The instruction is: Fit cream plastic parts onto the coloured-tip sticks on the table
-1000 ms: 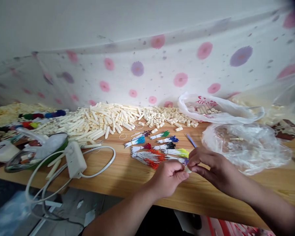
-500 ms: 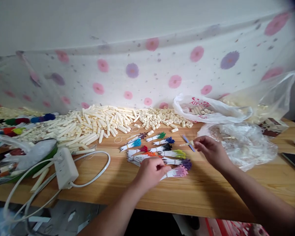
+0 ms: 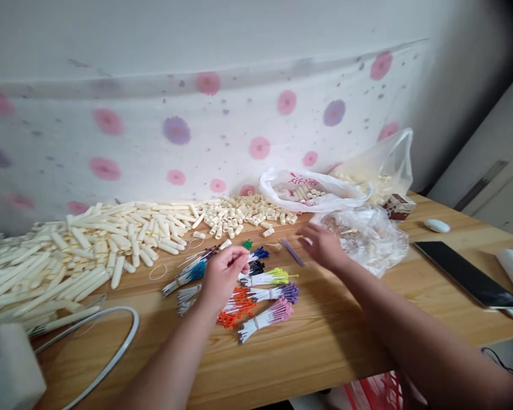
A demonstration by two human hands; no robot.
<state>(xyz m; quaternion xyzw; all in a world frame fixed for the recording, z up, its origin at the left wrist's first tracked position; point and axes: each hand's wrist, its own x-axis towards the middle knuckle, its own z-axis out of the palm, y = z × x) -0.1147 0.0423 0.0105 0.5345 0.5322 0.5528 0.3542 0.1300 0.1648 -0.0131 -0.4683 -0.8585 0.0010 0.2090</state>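
My left hand [image 3: 224,276] is closed in a pinch above the bundles of coloured-tip sticks; what it pinches, if anything, is too small to name. Around it lie pink [image 3: 267,319], orange [image 3: 237,307], purple [image 3: 277,292], yellow [image 3: 271,277] and blue [image 3: 190,276] bundles. My right hand [image 3: 322,246] has its fingers spread and holds nothing, beside the crumpled clear bag [image 3: 374,242]. Just left of its fingertips are a thin purple-blue tool [image 3: 291,251] and a small pale piece [image 3: 275,246] on the wooden table [image 3: 325,353].
Cream tubes [image 3: 89,250] and short slotted pieces [image 3: 235,213] are heaped along the back. A white bag [image 3: 316,196] stands at the back right. A black phone [image 3: 465,273] lies right; a white power strip [image 3: 11,364] and cable sit front left.
The view has turned right. My right hand has let go of the small pale piece and opened. My left hand has moved from the pink bundle up and away, toward the back bundles.
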